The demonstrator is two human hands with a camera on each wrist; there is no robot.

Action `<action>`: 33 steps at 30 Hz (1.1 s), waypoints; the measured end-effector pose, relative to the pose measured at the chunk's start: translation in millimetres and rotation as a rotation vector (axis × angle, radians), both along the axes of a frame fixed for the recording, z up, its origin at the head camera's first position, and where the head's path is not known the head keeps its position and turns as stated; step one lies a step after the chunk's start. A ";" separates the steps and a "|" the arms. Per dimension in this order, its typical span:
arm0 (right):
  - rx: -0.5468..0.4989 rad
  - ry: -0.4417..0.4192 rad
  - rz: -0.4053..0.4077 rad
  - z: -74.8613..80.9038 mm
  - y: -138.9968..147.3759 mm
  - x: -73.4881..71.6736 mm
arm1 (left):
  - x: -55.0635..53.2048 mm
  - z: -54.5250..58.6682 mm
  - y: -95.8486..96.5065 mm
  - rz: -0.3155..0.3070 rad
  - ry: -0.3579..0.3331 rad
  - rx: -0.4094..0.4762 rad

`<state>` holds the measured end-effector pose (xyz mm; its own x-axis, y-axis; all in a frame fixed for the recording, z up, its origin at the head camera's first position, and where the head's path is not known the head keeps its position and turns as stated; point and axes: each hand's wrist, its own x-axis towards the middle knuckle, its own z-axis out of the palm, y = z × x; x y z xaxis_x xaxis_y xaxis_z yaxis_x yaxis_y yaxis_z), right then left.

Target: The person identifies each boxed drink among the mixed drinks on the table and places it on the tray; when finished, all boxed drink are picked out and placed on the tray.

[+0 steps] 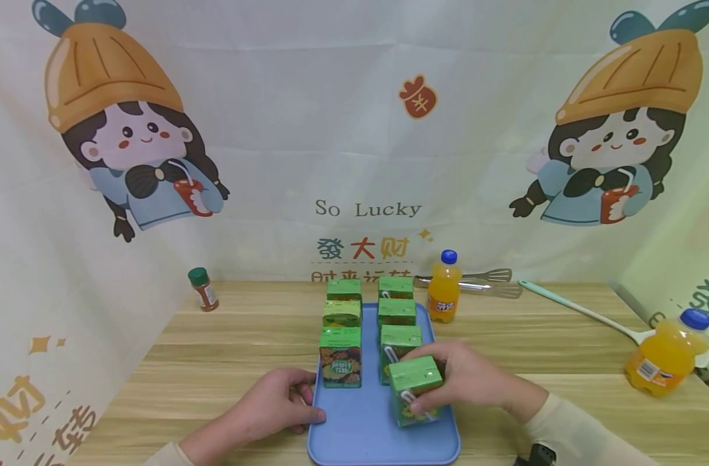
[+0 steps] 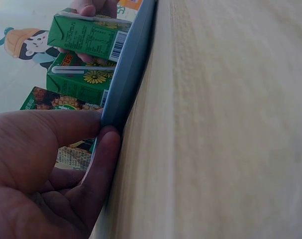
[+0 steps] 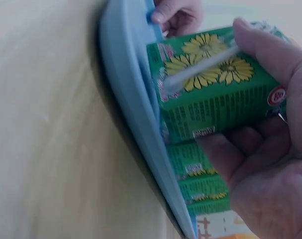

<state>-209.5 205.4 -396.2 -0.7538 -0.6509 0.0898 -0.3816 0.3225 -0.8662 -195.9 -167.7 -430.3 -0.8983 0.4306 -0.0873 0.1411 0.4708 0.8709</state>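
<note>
My right hand (image 1: pixel 467 375) grips a green drink carton (image 1: pixel 415 391) over the near right part of a blue tray (image 1: pixel 366 440). The carton has yellow flowers and a white straw on its side, plain in the right wrist view. With thumb and fingers, my left hand (image 1: pixel 281 401) pinches the tray's left rim; the left wrist view shows the fingertips right at the edge. Farther back on the tray stand two rows of upright cartons: a left row with a pineapple-printed carton (image 1: pixel 340 359) in front, and a right row led by a green carton (image 1: pixel 401 338) with a straw.
An orange drink bottle (image 1: pixel 443 291) stands by the tray's far right corner, beside metal whisks or turners (image 1: pixel 494 285). At the right are another orange bottle (image 1: pixel 663 362) and a long-handled ladle (image 1: pixel 581 312). A green-capped spice jar (image 1: pixel 204 291) stands back left, before a printed cloth (image 1: pixel 272 129).
</note>
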 end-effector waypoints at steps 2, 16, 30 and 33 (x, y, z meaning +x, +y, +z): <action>-0.015 -0.011 -0.017 -2.2 -3.2 2.3 | 0.1 -0.2 0.2 -0.001 0.001 -0.005; -0.133 -0.037 -0.089 -16.6 -18.6 14.1 | -0.5 -0.8 2.3 0.004 -0.007 -0.007; -0.070 -0.062 -0.154 -13.7 -24.2 14.2 | -0.5 0.6 1.9 0.009 -0.002 -0.001; -0.051 -0.061 -0.147 -13.8 -24.6 14.5 | -0.6 0.1 1.2 0.011 -0.006 -0.005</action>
